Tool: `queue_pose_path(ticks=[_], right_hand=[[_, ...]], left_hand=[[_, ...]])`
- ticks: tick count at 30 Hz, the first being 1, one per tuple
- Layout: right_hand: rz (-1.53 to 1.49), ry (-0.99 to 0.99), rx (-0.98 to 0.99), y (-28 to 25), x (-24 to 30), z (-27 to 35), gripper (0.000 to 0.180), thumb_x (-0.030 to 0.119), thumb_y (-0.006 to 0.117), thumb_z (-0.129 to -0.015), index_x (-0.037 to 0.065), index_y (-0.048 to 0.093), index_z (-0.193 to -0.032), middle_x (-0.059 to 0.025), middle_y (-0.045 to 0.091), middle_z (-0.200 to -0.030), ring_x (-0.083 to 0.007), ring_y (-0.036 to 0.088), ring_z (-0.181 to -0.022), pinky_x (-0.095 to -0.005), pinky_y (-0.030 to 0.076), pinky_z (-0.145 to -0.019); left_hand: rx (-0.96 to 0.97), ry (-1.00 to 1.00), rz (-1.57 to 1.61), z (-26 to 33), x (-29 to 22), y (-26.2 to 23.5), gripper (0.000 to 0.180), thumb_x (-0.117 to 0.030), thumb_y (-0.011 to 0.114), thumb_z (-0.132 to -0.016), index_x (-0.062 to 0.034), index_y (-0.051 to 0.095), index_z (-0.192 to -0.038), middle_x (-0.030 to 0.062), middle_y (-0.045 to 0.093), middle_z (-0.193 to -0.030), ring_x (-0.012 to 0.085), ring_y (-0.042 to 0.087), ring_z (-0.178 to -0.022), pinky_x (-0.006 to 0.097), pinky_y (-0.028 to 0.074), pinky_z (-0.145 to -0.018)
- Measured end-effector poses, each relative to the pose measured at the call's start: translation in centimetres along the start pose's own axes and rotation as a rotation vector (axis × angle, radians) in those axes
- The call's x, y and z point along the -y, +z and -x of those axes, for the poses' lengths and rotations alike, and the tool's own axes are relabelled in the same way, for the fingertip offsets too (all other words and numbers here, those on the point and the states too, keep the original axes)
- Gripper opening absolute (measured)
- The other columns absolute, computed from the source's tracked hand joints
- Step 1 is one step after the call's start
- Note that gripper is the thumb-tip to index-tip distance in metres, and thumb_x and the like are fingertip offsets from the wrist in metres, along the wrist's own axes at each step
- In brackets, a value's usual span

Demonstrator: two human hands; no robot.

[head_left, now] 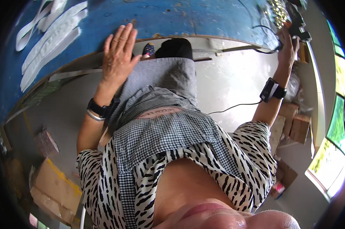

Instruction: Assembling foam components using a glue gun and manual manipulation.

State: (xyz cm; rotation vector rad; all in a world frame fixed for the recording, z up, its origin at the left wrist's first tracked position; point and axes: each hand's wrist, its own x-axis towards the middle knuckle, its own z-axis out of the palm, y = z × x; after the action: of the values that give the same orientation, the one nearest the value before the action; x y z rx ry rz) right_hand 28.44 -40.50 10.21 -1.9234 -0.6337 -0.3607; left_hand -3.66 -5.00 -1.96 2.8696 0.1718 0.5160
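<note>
Two hands up at the blue desk (172, 15), seen from above the person's chest. Left hand (118, 53) lies flat and open, fingers spread, palm down on the desk's near edge, holding nothing. Right hand (287, 45) is closed around a black tool (299, 26) at the desk's far right end; a black cable (264, 49) runs from the tool along the desk edge. Just above the tool, a cluster of small shiny metal pieces (278, 11) sits on the desk, too small to tell what kind. White strips (52, 36) lie in a row on the left part of the desk, well apart from both hands. Black bands on both wrists; the left one also has a silver bangle (93, 115). Person wears a checked apron (161, 114) over a black-and-white patterned top. Cardboard boxes (54, 187) on the floor at lower left, more boxes (294, 124) at right below the window (338, 126).
</note>
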Motion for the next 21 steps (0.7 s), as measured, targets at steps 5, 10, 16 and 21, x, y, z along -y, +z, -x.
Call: queue_pose_path(ticks=[5, 10, 16, 21], right_hand=[[-0.221, 0.137, 0.225, -0.5, 2.7, 1.1, 0.030, 0.014, 0.061, -0.088, -0.002, 0.059, -0.114, -0.0034, 0.058, -0.079, -0.0112, 0.053, -0.073, -0.0248, 0.043, -0.071], [-0.269, 0.275, 0.339, 0.5, 3.5, 1.4, 0.030, 0.021, 0.059, -0.090, 0.000, 0.059, -0.112, -0.0084, 0.063, -0.096, -0.0170, 0.061, -0.085, -0.0291, 0.047, -0.073], [-0.176, 0.018, 0.782, 4.4, 4.4, 1.6, 0.035, 0.027, 0.059, -0.088, 0.001, 0.063, -0.111, -0.0122, 0.065, -0.108, -0.0216, 0.064, -0.094, -0.0315, 0.048, -0.076], [-0.306, 0.286, 0.867, 7.5, 7.7, 2.7, 0.035, 0.031, 0.056, -0.089, 0.001, 0.065, -0.105, -0.0137, 0.067, -0.101, -0.0234, 0.065, -0.089, -0.0349, 0.048, -0.077]], left_hand=[[0.004, 0.015, 0.009, -0.4, 0.1, 1.0, 0.081, -0.025, 0.073, -0.074, -0.0129, 0.031, -0.142, 0.0028, 0.028, -0.149, 0.0203, 0.026, -0.138, 0.043, 0.022, -0.111], [-0.038, 0.017, 0.014, -0.7, 0.3, 1.3, 0.079, -0.024, 0.072, -0.075, -0.0145, 0.032, -0.142, 0.0028, 0.027, -0.150, 0.0198, 0.025, -0.138, 0.043, 0.021, -0.111], [-0.042, -0.009, 0.016, -1.2, -0.2, 1.4, 0.075, -0.024, 0.074, -0.072, -0.0125, 0.040, -0.137, 0.0057, 0.034, -0.146, 0.0215, 0.030, -0.136, 0.044, 0.022, -0.110], [-0.087, -0.055, 0.038, -0.6, -0.8, 1.7, 0.080, -0.028, 0.076, -0.071, -0.0113, 0.036, -0.138, 0.0061, 0.027, -0.149, 0.0235, 0.024, -0.138, 0.047, 0.020, -0.110]])
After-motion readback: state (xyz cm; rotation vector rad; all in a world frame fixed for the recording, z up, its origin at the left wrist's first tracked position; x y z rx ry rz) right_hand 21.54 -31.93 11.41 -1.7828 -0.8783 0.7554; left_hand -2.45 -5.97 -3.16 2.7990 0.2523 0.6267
